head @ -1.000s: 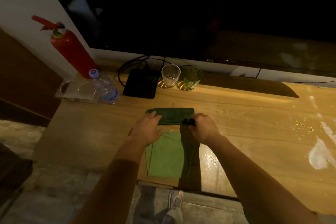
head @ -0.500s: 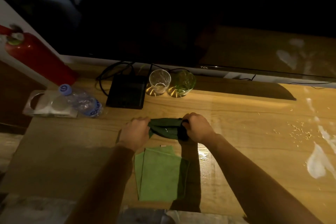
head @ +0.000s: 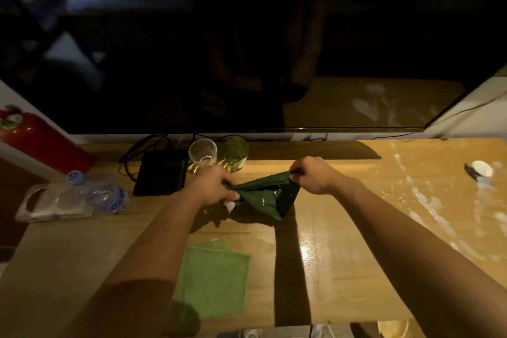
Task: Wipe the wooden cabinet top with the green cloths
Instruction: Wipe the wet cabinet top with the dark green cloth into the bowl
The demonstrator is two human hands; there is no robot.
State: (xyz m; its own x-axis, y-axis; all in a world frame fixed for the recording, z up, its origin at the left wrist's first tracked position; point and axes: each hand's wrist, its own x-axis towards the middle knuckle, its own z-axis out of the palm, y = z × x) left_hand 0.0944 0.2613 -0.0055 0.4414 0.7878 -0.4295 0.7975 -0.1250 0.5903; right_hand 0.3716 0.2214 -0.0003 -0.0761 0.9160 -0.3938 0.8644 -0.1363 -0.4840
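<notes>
A dark green cloth point(head: 264, 196) hangs stretched between my hands, lifted a little above the wooden cabinet top point(head: 343, 241). My left hand point(head: 215, 186) pinches its left corner and my right hand point(head: 311, 174) pinches its right corner, with the loose part sagging below. A lighter green cloth point(head: 214, 280) lies folded flat near the front edge, between my forearms. White smears and crumbs point(head: 428, 206) cover the right part of the top.
A large dark TV point(head: 247, 44) stands along the back. Before it sit a black box point(head: 160, 173), a clear glass point(head: 203, 152) and a green glass point(head: 236, 152). A lying plastic bottle point(head: 101, 192), a tray and a red extinguisher point(head: 41, 137) are left; a white dish point(head: 481, 170) right.
Both hands have lifted the dark green cloth off the top and pulled apart, opening it out from its folded shape. The view has also shifted right and back.
</notes>
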